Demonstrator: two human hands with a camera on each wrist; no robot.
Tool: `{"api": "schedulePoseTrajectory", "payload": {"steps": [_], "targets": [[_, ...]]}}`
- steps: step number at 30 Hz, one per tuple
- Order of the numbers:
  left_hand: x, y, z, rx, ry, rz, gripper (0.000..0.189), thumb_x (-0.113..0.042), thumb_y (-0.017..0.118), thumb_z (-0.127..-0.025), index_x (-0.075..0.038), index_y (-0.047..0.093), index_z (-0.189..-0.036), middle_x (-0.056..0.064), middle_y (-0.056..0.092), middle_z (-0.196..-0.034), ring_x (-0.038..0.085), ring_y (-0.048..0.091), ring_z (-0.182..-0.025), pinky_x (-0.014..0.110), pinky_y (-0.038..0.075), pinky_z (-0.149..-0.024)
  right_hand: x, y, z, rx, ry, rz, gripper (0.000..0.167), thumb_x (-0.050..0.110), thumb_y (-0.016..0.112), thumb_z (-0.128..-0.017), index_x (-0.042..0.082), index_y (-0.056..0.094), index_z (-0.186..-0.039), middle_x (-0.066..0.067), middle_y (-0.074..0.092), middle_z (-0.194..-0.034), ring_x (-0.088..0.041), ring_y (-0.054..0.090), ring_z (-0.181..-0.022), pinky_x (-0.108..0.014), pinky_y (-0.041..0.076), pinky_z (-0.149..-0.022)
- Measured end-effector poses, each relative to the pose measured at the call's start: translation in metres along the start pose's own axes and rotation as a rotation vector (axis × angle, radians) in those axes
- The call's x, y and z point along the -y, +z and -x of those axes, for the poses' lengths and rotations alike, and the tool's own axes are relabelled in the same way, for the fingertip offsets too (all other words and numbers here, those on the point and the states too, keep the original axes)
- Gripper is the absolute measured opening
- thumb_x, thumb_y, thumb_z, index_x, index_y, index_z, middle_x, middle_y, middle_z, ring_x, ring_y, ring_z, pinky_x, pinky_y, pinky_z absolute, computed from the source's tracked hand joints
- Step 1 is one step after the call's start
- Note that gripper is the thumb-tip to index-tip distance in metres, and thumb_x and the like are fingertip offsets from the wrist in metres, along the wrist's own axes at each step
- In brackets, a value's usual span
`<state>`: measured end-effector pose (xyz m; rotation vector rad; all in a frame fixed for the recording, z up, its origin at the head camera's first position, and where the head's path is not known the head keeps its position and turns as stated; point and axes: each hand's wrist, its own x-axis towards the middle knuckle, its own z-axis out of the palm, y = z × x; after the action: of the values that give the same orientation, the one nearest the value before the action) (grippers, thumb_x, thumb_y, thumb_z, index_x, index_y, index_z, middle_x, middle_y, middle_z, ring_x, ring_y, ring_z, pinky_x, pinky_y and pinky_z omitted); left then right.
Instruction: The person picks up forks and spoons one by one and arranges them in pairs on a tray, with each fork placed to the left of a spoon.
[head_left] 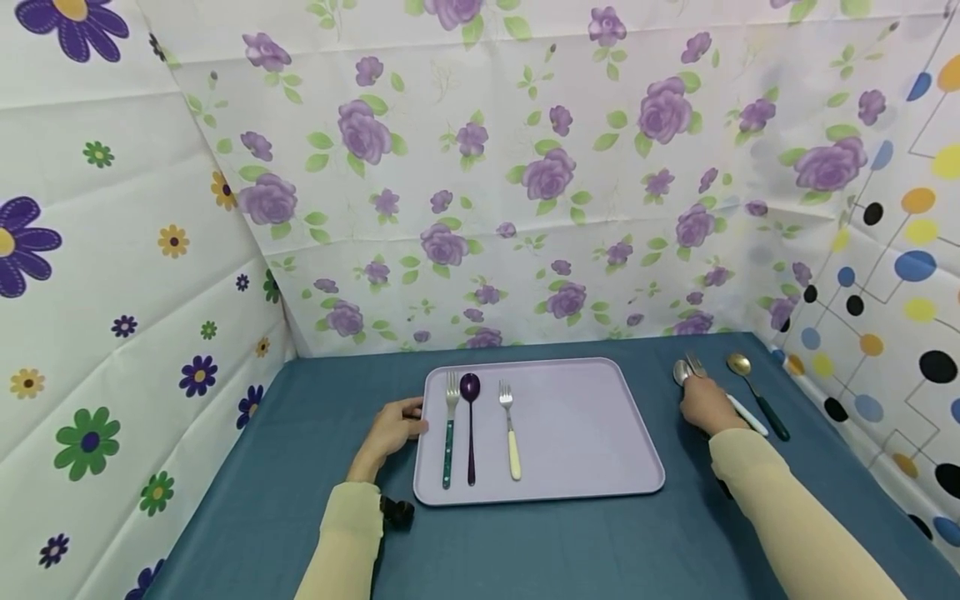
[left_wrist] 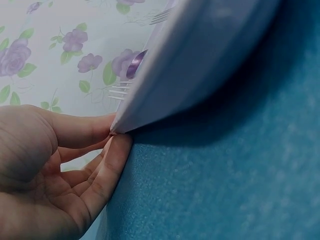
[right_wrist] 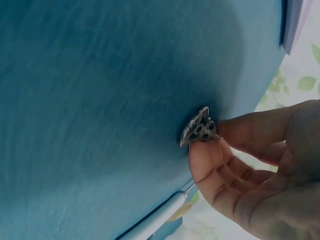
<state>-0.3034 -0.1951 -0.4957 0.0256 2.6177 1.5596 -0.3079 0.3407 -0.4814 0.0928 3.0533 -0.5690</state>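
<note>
My left hand (head_left: pixel 393 429) pinches the left rim of a pale lilac tray (head_left: pixel 577 433), thumb and finger meeting at its edge in the left wrist view. On the tray lie a fork with a green handle (head_left: pixel 448 450), a dark purple spoon (head_left: pixel 470 388) and a fork with a cream handle (head_left: pixel 513 454). At the right, my right hand (head_left: pixel 708 404) pinches an ornate openwork metal handle (right_wrist: pixel 199 129). A silver spoon's bowl (head_left: pixel 681 372) shows just beyond those fingers; its link to that handle is hidden. Beside it are fork tines (head_left: pixel 696 365) and a white handle (head_left: pixel 748 415).
A gold spoon with a dark green handle (head_left: pixel 772 417) lies farthest right on the blue-green tablecloth (head_left: pixel 247 517). Flowered sheets (head_left: pixel 465 250) stand behind and to the left; a dotted sheet (head_left: pixel 900 333) borders the right side.
</note>
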Motion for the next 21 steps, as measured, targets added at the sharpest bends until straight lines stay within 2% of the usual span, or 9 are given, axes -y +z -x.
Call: {"api": "schedulePoseTrajectory", "payload": {"steps": [4,11,14,21], "targets": [[-0.001,-0.001,-0.001,-0.005,0.007,0.001,0.055,0.002,0.069,-0.094,0.004,0.055,-0.148,0.015,0.064,-0.113,0.025,0.065,-0.103,0.041,0.060,-0.090,0.005,-0.006,-0.001,0.003,0.007,0.012,0.014,-0.005,0.051,-0.092,-0.012,0.063,-0.088,-0.031,0.061,-0.085,-0.039,0.059,-0.071,-0.054,0.052,-0.065],[-0.002,-0.002,-0.005,-0.001,0.011,0.015,0.055,0.002,0.069,-0.095,0.004,0.054,-0.148,0.015,0.064,-0.113,0.025,0.066,-0.103,0.040,0.060,-0.090,0.007,-0.014,-0.007,0.008,0.021,0.027,0.022,-0.003,0.051,-0.092,-0.018,0.062,-0.103,-0.041,0.059,-0.100,-0.049,0.062,-0.082,-0.063,0.051,-0.071],[-0.004,-0.003,-0.005,-0.012,0.022,0.011,0.055,0.003,0.069,-0.094,0.004,0.055,-0.147,0.015,0.064,-0.112,0.025,0.065,-0.101,0.041,0.060,-0.089,0.006,-0.014,-0.009,-0.001,0.015,0.031,0.023,-0.003,0.050,-0.093,-0.019,0.061,-0.105,-0.042,0.057,-0.101,-0.053,0.061,-0.085,-0.065,0.050,-0.072],[-0.002,-0.001,0.001,-0.021,-0.001,-0.012,0.053,0.005,0.070,-0.093,0.007,0.057,-0.145,0.014,0.064,-0.107,0.023,0.066,-0.098,0.040,0.061,-0.087,0.003,-0.006,-0.007,0.026,0.034,0.014,0.020,-0.002,0.050,-0.094,-0.017,0.062,-0.100,-0.037,0.058,-0.094,-0.046,0.060,-0.078,-0.061,0.050,-0.068]]}}
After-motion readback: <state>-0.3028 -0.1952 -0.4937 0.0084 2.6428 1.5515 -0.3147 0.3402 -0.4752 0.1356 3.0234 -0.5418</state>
